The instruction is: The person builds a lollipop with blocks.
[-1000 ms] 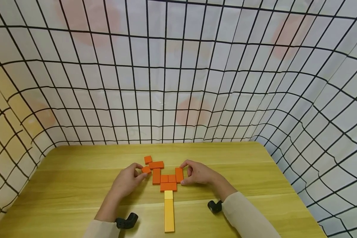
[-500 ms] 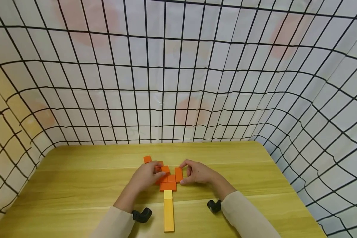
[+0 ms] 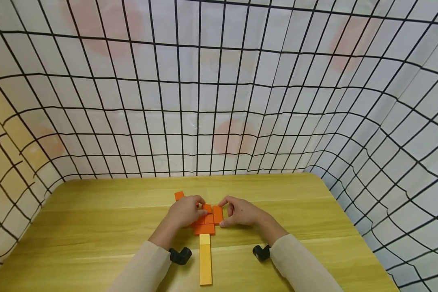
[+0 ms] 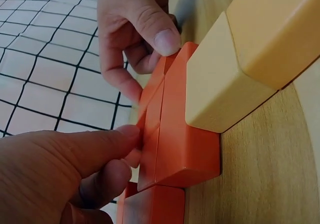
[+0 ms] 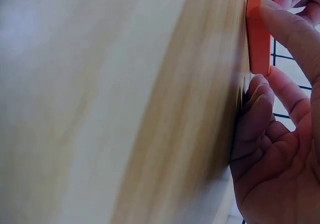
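Note:
My left hand (image 3: 186, 210) pinches a small orange block (image 3: 207, 208), set down over the middle of the orange arrangement beside an upright orange rectangular block (image 3: 217, 215). That rectangular block is held at its two ends between thumb and forefinger of my right hand (image 3: 241, 211). In the right wrist view, the thumb and a fingertip touch the orange block (image 5: 258, 39). Below lie small orange blocks (image 3: 209, 219) and a wide orange block (image 3: 204, 230). A pale yellow block (image 3: 205, 239) and a long yellow block (image 3: 205, 265) continue toward me. My left hand hides the arrangement's left part.
A separate-looking orange block (image 3: 179, 195) shows past the left hand at the far left of the arrangement. Everything lies on a wooden table (image 3: 295, 194). Black wire grid (image 3: 219, 84) rises along the table's back and sides. Black devices (image 3: 181, 256) sit at both wrists.
My left hand has carried the small orange block from the left of the arrangement rightward to the space beside the right-hand block. The right hand has stayed in place, holding its block.

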### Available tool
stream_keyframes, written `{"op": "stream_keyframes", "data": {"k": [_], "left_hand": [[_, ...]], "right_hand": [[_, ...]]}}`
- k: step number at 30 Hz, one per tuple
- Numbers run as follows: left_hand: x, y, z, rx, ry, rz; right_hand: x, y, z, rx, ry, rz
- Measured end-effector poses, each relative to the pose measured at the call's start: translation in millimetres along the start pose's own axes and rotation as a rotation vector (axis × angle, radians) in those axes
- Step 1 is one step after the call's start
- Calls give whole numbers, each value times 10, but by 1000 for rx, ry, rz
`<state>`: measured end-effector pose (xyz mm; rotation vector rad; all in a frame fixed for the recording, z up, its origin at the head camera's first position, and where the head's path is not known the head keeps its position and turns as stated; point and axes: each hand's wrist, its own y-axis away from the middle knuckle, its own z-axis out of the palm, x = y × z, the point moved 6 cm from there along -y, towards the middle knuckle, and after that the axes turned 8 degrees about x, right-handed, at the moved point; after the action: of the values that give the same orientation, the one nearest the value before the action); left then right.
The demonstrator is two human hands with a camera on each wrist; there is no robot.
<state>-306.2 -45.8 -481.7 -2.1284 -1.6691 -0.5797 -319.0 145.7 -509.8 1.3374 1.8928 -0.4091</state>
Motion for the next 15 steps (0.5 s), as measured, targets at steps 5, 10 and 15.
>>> {"op": "stream_keyframes", "data": {"k": [5, 10, 15], "left_hand": [[3, -23, 18, -14, -18, -13], [4, -38, 30, 5, -56, -8], [22, -40, 30, 13, -78, -5]], "right_hand": [[1, 5, -1, 2, 9, 3], [1, 5, -1, 6, 10, 2], [-2, -2, 6, 2, 1, -3]]}}
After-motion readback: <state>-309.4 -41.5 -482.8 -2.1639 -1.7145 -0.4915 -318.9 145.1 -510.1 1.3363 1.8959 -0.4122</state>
